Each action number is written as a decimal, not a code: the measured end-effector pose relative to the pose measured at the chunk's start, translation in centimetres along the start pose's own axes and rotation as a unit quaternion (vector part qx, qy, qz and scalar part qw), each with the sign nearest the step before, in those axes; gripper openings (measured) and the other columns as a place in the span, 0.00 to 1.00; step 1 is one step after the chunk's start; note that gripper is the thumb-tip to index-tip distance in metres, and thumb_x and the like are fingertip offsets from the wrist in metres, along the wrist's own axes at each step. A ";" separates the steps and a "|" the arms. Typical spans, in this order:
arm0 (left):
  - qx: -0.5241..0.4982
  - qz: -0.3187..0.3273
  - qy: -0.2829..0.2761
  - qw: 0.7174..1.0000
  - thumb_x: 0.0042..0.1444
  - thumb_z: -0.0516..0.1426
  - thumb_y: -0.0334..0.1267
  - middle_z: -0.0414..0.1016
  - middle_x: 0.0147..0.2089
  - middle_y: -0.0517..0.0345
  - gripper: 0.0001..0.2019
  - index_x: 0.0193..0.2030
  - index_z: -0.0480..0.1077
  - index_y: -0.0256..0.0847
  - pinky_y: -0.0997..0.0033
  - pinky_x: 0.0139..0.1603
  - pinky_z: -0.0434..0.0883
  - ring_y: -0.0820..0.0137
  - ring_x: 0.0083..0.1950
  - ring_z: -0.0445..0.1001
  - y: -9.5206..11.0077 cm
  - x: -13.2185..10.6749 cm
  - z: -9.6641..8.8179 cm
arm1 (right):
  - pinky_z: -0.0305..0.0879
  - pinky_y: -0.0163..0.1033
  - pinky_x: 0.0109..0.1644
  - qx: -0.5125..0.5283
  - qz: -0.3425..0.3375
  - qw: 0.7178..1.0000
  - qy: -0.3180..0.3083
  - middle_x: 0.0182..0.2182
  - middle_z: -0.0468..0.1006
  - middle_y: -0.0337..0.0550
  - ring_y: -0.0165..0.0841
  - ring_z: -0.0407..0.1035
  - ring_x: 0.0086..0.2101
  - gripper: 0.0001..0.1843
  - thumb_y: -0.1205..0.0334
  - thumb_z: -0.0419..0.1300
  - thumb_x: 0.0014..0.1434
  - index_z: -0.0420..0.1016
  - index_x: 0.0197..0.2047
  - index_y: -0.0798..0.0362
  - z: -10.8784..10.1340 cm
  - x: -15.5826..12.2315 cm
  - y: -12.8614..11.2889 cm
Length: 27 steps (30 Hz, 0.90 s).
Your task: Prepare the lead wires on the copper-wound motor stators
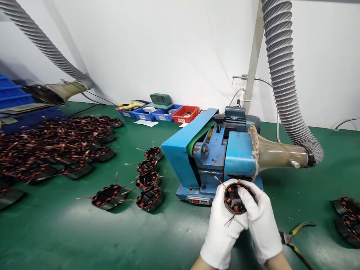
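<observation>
Between my two white-gloved hands is a motor stator (235, 198), a dark ring wound with copper coils and with loose wire ends sticking out. My left hand (225, 225) grips its left and lower side. From the right, my right hand (258, 213) holds it, with the thumb reaching into the ring's opening. Just behind the stator stands a blue belt-driven machine (194, 138), its hooded part (242, 153) close to my fingertips. A pair of pliers (289, 238) with yellow-green handles lies to the right of my right wrist.
Several stators (149, 197) stand in a column left of the machine, beside a single stator (108, 197). A large mass of stators (56, 146) covers the far left. More stators (348, 228) sit at the right edge. Blue bins (165, 114), a red bin (185, 113) and a ribbed hose (281, 67) are behind.
</observation>
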State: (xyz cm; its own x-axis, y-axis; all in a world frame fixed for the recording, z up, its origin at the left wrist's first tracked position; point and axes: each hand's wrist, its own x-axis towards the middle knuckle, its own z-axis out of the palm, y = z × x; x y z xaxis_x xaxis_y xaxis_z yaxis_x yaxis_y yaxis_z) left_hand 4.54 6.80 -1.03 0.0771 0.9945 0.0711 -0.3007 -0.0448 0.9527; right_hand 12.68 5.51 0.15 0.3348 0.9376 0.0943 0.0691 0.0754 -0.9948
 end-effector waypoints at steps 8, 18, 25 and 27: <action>-0.085 -0.098 0.034 0.991 0.34 0.68 0.34 0.78 0.39 0.55 0.18 0.35 0.72 0.41 0.64 0.46 0.73 0.61 0.42 0.76 1.2 -0.6 0.6 | 0.69 0.42 0.48 -0.010 0.000 1.000 -0.002 0.40 0.81 0.45 0.40 0.74 0.42 0.13 0.56 0.56 0.58 0.79 0.41 0.50 -1.0 -1.4 0.2; -0.116 -0.116 0.055 0.985 0.37 0.66 0.37 0.78 0.38 0.56 0.17 0.37 0.70 0.41 0.67 0.43 0.74 0.64 0.40 0.77 0.6 -0.3 0.3 | 0.69 0.41 0.48 -0.008 0.005 1.000 0.012 0.41 0.81 0.45 0.40 0.74 0.42 0.12 0.57 0.57 0.58 0.79 0.42 0.50 -0.5 -0.9 0.0; -0.013 -0.013 0.012 1.000 0.31 0.67 0.30 0.77 0.43 0.55 0.25 0.41 0.68 0.42 0.64 0.48 0.72 0.61 0.44 0.76 0.4 0.5 1.1 | 0.69 0.45 0.48 0.013 0.016 1.000 0.018 0.40 0.81 0.48 0.42 0.75 0.41 0.14 0.54 0.57 0.57 0.79 0.40 0.53 -0.6 0.4 -0.4; -0.021 -0.038 0.021 0.999 0.29 0.68 0.32 0.76 0.42 0.54 0.25 0.40 0.69 0.42 0.64 0.49 0.72 0.60 0.45 0.76 0.8 0.3 1.1 | 0.70 0.45 0.48 0.015 0.022 0.999 0.020 0.39 0.81 0.49 0.42 0.75 0.40 0.14 0.55 0.57 0.57 0.79 0.40 0.53 -0.8 0.1 -0.5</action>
State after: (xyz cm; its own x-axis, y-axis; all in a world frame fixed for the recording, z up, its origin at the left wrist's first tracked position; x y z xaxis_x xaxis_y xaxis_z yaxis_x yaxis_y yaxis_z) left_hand 5.40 6.97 0.07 0.0606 0.9981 -0.0142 -0.3351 0.0338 0.9416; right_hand 13.38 5.28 0.70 0.3742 0.9259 0.0518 0.0264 0.0452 -0.9986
